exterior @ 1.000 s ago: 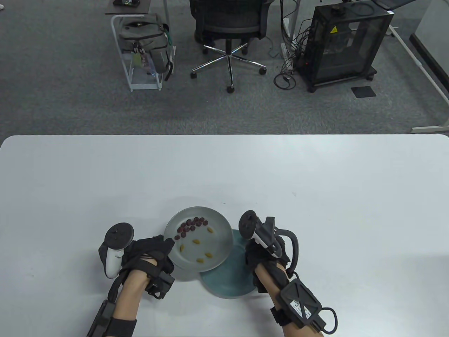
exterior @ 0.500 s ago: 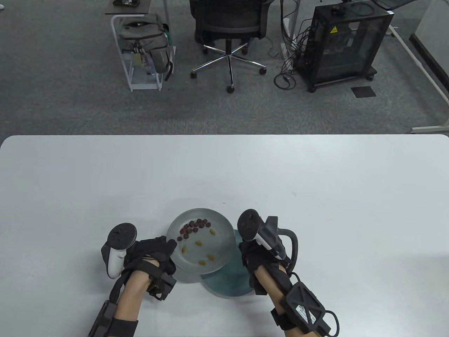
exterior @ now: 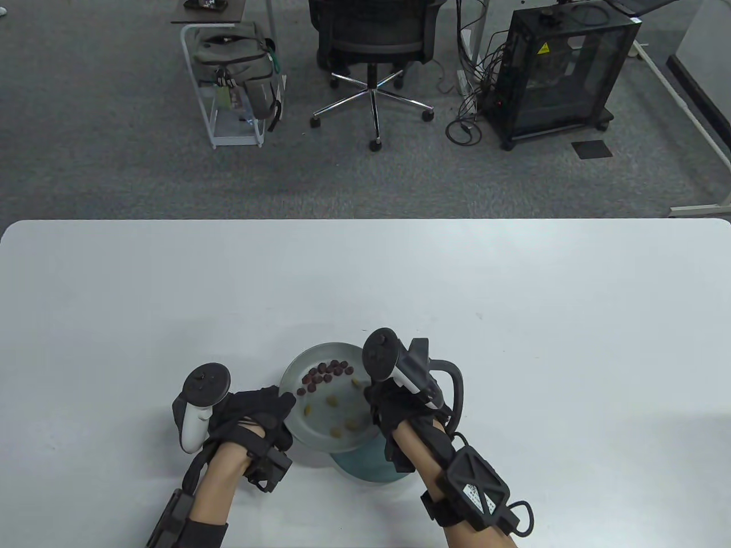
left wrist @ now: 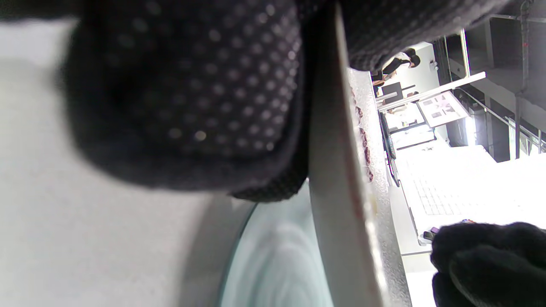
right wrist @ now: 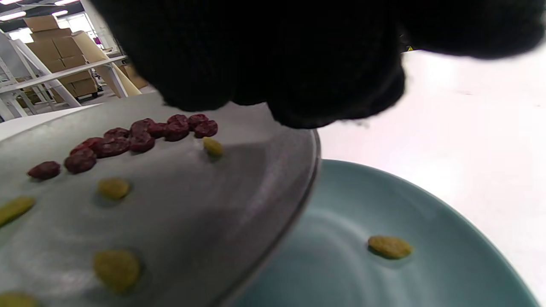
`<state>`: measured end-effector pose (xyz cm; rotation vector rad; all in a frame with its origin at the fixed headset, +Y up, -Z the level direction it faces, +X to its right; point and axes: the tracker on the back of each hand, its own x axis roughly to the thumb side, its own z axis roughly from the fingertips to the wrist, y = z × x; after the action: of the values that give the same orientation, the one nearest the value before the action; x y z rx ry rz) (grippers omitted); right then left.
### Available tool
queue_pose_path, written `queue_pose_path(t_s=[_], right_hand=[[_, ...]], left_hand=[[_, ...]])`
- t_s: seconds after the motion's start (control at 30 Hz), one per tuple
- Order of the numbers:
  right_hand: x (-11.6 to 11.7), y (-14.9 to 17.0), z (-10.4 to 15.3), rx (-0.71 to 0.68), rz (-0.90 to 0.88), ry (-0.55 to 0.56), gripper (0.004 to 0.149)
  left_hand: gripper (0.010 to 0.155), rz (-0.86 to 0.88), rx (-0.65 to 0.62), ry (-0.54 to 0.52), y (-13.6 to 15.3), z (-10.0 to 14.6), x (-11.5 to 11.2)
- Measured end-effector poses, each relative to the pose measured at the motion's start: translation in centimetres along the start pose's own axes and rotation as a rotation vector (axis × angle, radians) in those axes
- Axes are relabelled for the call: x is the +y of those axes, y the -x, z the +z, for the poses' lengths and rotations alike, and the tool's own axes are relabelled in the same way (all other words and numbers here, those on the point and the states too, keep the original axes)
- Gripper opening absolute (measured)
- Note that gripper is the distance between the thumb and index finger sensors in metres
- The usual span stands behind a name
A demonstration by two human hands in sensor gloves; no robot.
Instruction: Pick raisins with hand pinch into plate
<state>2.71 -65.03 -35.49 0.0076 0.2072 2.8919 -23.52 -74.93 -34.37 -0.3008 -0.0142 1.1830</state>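
Observation:
My left hand (exterior: 268,408) grips the left rim of a grey plate (exterior: 320,349) and holds it raised and tilted over a teal plate (exterior: 365,465). The grey plate carries a cluster of dark red raisins (exterior: 328,370) and several yellow raisins (exterior: 351,425). My right hand (exterior: 370,395) hovers over the grey plate's right rim; its fingers (right wrist: 277,55) are bunched and what they hold is hidden. In the right wrist view one yellow raisin (right wrist: 390,247) lies in the teal plate (right wrist: 341,273), below the grey plate (right wrist: 192,204). The left wrist view shows my fingers (left wrist: 192,98) against the plate's edge (left wrist: 337,192).
The white table (exterior: 514,319) stretches wide around the plates. Beyond its far edge stand an office chair (exterior: 374,51), a rack with a backpack (exterior: 237,68) and a black cabinet (exterior: 562,68) on the carpet.
My right hand has moved left and forward from beside the plates to over the grey plate's right rim. My left hand and the grey plate have shifted slightly right.

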Motion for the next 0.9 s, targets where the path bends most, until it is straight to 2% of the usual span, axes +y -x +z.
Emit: queue_pose_path(t_s=[0.5,0.9], right_hand=[[1.2,-1.0,-2.1,0.075,0.064,-0.044,0.046],[1.7,-1.6,-2.2,0.077,0.102,-0.032,0.046]], left_hand=[[0.051,0.018,-0.009,0.05,-0.3,0.0,-1.0],[0.051,0.036,-0.015,0.048,-0.3,0.0,-1.1]])
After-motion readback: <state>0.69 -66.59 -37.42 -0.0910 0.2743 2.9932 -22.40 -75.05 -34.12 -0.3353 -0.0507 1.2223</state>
